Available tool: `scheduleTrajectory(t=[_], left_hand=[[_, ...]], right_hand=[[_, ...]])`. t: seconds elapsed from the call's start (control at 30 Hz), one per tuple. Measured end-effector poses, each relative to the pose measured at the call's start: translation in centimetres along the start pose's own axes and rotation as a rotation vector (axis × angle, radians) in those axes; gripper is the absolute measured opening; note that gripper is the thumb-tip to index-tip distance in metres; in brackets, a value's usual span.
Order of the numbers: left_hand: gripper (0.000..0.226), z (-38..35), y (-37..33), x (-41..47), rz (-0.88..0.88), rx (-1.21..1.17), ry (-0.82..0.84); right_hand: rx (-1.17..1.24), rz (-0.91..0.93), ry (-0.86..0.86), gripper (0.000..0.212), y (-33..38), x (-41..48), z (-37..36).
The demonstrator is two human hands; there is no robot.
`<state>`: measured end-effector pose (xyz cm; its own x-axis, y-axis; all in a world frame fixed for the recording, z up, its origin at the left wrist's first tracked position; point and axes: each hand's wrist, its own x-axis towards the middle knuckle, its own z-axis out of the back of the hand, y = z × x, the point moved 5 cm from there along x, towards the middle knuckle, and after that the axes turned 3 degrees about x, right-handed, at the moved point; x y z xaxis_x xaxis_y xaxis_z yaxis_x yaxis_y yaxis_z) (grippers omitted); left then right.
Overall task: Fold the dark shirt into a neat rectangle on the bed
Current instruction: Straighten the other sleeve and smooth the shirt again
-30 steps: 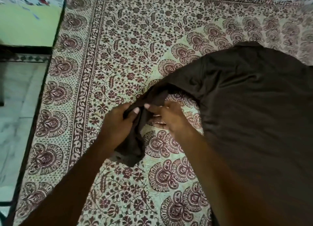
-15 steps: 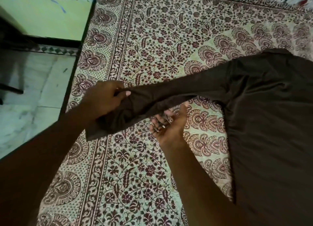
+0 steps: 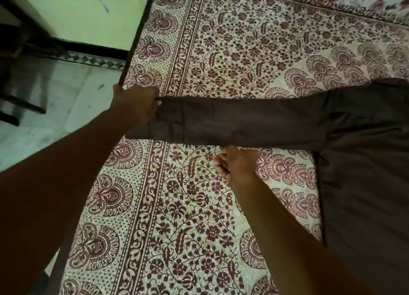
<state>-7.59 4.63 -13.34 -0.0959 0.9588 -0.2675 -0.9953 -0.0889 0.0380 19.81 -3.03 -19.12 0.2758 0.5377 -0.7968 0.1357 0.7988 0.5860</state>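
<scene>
The dark shirt point(image 3: 365, 173) lay along the right side of the bed point(image 3: 188, 206), with one sleeve point(image 3: 243, 122) stretched out toward the left edge. The left hand point(image 3: 137, 109) gripped the cuff end at that edge. The right hand point(image 3: 236, 162), fingers curled, touched the sleeve's near hem; whether it pinched cloth could not be told.

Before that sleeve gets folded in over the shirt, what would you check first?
1. Left hand grips the sleeve end: ok.
2. Sleeve stretched straight, untwisted: ok.
3. Right hand holds the sleeve's lower edge: cannot tell; fingers curl just beneath it.
4. Dark shirt body flat on the bedspread: cannot tell; it runs out of frame.
</scene>
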Motion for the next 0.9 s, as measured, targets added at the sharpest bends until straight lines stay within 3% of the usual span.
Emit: scheduleTrajectory(t=[0.07, 0.13, 0.2, 0.3, 0.33, 0.43, 0.5, 0.6, 0.73, 0.8, 0.9], left_hand=[[0.03, -1.0, 0.4, 0.4, -0.004, 0.041, 0.02], [0.052, -2.1, 0.6, 0.4, 0.016, 0.08, 0.04], [0.071, -2.2, 0.4, -0.4, 0.035, 0.101, -0.059], [0.049, -1.8, -0.9, -3.1, -0.007, -0.11, -0.358], [0.049, -2.5, -1.5, -4.0, -0.062, -0.172, -0.355], [0.079, -6.8, -2.4, -5.9, -0.115, -0.211, -0.109], [0.09, -9.0, -1.4, -6.4, -0.031, -0.24, -0.064], [0.092, -9.5, -0.7, -6.8, 0.021, -0.211, -0.136], [0.086, -9.6, -0.8, -7.1, 0.04, -0.218, -0.154], [0.08, -9.7, -0.8, -7.1, 0.036, -0.234, -0.139], [0.068, -9.1, -0.9, -7.0, 0.085, -0.305, -0.153]], right_hand=[[-0.235, 0.403, -0.161, 0.016, 1.3, -0.3, 0.9], [-0.495, 0.856, -0.24, 0.025, 3.3, -1.2, 1.1], [-0.764, 1.072, -0.318, 0.037, 4.9, 0.0, 1.3], [-1.107, 0.926, -0.399, 0.073, 5.5, 5.1, 2.6], [-1.191, 0.867, -0.377, 0.085, 5.2, 6.4, 2.7], [-1.386, 0.885, -0.296, 0.099, 4.2, 7.3, 1.4], [-1.446, 0.925, -0.211, 0.099, 3.8, 6.5, -1.0], [-1.482, 1.018, -0.01, 0.095, 2.3, 4.7, -6.3], [-1.472, 1.1, 0.317, 0.072, 1.6, 2.8, -11.7], [-1.399, 1.206, 0.307, 0.064, 3.0, 2.2, -11.6], [-1.177, 1.181, -0.03, 0.067, 5.0, 3.3, -6.9]])
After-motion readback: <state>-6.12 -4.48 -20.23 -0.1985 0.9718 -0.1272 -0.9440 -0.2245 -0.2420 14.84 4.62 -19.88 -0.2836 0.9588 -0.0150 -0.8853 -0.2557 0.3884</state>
